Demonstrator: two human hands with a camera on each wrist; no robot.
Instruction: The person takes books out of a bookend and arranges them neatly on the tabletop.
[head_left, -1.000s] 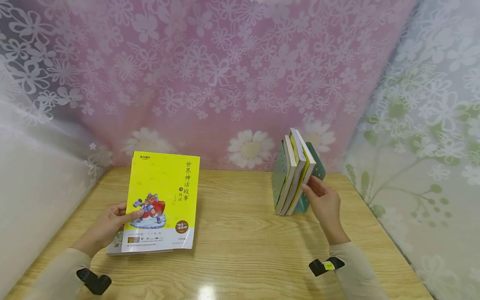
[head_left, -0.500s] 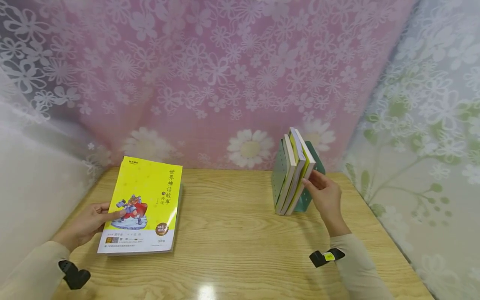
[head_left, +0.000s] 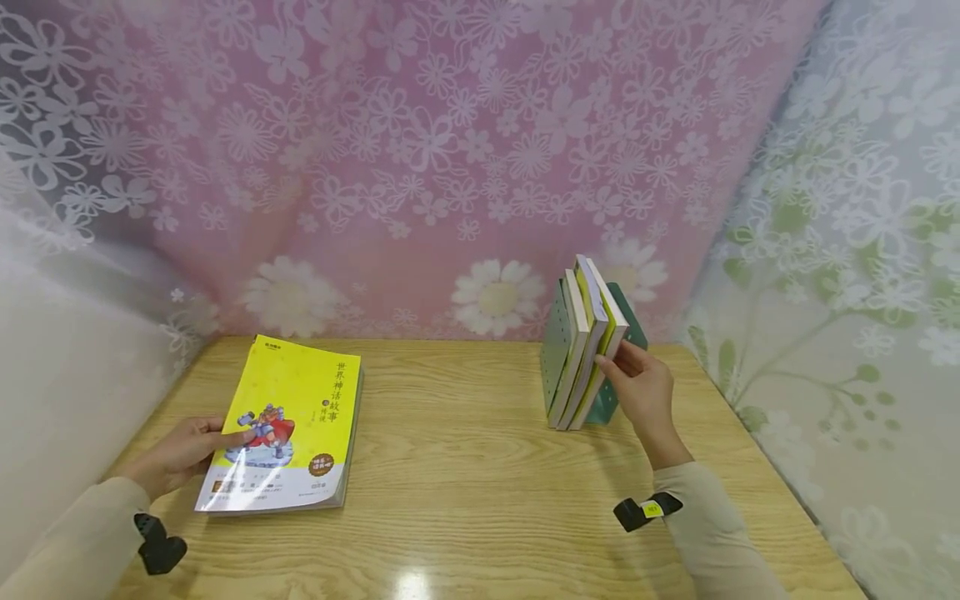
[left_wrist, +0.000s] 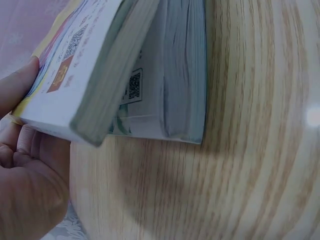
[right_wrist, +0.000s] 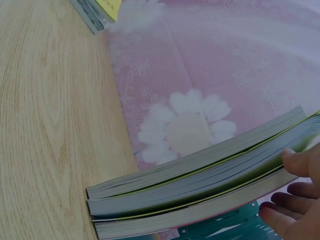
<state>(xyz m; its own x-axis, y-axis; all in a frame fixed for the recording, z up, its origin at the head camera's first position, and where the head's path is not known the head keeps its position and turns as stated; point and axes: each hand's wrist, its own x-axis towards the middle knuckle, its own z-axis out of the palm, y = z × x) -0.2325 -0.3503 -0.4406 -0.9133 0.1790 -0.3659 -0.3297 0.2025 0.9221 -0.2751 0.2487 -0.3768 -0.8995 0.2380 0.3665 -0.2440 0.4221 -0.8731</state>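
Note:
My left hand (head_left: 176, 450) grips the left edge of a yellow paperback (head_left: 300, 392), thumb on its cover and fingers beneath. In the left wrist view, that paperback is tilted above a second thick book (left_wrist: 185, 75) lying flat on the table. On the right, several books stand upright, leaning a little, in a green perforated bookend (head_left: 557, 346). My right hand (head_left: 643, 400) pinches the rightmost upright book (head_left: 615, 329), thumb at its page edge and fingers on its right side. In the right wrist view, narrow gaps show between the upright books (right_wrist: 200, 170).
Both hands work over a light wood-grain table (head_left: 450, 467). A pink floral curtain (head_left: 420, 167) hangs along its back edge, with a pale floral sheet (head_left: 847, 333) at right and a whitish one (head_left: 82, 333) at left. Black cameras are strapped to both wrists.
The yellow paperback has moved left and down over the lower book, its top tipping lower and now turned slightly clockwise. The right hand stays at the upright books.

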